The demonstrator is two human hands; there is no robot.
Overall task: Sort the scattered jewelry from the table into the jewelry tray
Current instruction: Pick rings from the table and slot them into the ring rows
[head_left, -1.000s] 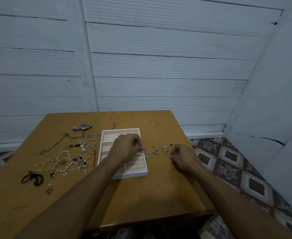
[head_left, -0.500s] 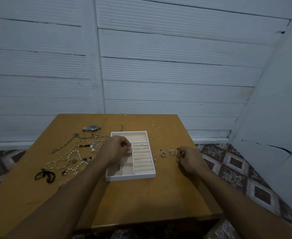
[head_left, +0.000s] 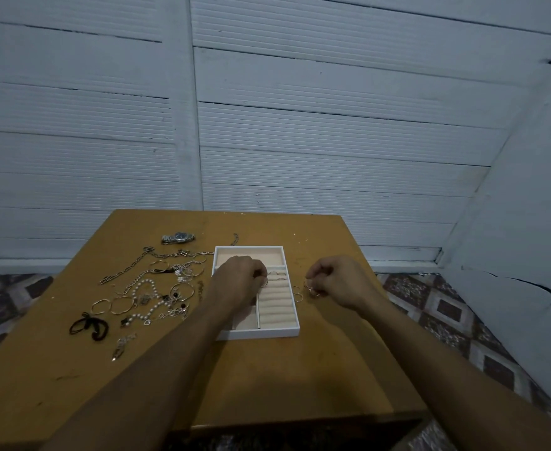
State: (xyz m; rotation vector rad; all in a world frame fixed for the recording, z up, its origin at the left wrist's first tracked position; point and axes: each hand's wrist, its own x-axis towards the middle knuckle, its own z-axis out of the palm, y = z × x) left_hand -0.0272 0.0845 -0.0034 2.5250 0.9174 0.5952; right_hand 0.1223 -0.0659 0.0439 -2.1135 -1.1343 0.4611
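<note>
Over the white cream-lined jewelry tray (head_left: pixel 258 334), a thin ring (head_left: pixel 265 282) is pinched by left hand (head_left: pixel 240 279) fingers (head_left: pixel 257 271) for slotting; beside it, a second ring (head_left: pixel 310 285) by the right hand (head_left: pixel 337 279).

**Both arms forward, both hands curled with knuckles up**

Two bare forearms reach forward from the lower edge of the view, drawing slightly closer toward the wrists. The left hand (head_left: pixel 240 281) is palm down with its knuckles up. Its fingers are curled under and its fingertips are drawn together on a small ring (head_left: pixel 265 282). The right hand (head_left: pixel 341 281) is level with it and apart from it, also palm down. Its fingers curl inward toward the thumb, but whether those fingertips pinch anything is too small to tell.
</note>
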